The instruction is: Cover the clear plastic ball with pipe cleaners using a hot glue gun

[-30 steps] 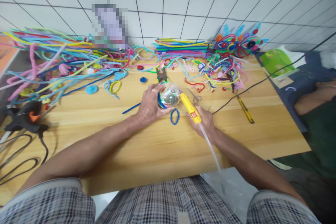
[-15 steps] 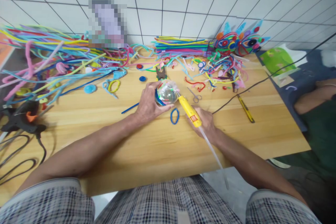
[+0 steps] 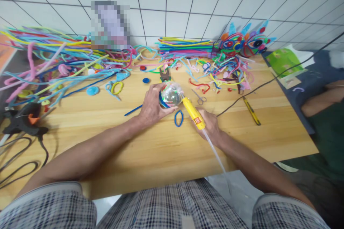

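Note:
My left hand [image 3: 153,104] is closed around the side of a clear round ball [image 3: 172,94] with coloured bits showing in it. A blue pipe cleaner runs along the ball's left edge, under my fingers. In my right hand [image 3: 208,123] is a yellow hot glue gun [image 3: 194,112], a clear glue stick trailing from its rear. The nozzle meets the ball's right side; whether it touches is too small to tell. Just below the ball lies a blue pipe cleaner loop [image 3: 178,118]. Pliers [image 3: 165,75] rest behind the ball, and small scissors [image 3: 199,97] lie to its right.
Loose pipe cleaners [image 3: 53,68] are heaped at the left, with a bundle [image 3: 188,47] along the wall. A yellow utility knife [image 3: 251,111] lies at the right. A black cord [image 3: 247,91] crosses there. A black stand [image 3: 24,120] with cable sits at the left edge. Another person's arm [image 3: 322,98] shows at far right.
The glue gun has shifted very slightly, its glue stick swinging a little to the left. Both hands stay nearly in place.

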Action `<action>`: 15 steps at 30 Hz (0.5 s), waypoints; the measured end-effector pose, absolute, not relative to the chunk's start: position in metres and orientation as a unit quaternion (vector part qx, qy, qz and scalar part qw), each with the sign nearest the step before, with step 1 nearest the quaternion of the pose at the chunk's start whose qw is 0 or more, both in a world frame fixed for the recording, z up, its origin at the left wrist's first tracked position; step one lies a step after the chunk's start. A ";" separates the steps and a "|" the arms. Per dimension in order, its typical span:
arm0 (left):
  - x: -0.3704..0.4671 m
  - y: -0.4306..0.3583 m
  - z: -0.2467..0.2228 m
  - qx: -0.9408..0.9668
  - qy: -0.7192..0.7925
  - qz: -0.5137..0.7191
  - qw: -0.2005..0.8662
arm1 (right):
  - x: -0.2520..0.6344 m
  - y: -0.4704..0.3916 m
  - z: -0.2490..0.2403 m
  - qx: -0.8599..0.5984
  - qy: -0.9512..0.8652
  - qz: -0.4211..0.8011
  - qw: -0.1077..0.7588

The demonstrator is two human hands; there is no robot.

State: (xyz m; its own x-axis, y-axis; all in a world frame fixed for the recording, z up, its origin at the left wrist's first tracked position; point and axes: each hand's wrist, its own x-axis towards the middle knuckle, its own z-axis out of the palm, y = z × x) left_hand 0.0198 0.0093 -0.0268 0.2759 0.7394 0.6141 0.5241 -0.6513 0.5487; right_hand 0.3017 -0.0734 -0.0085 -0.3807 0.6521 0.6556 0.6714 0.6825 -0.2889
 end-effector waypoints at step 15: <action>0.021 0.011 -0.032 0.786 0.400 0.458 0.110 | 0.302 -0.074 -0.011 -0.403 -0.827 0.000 0.392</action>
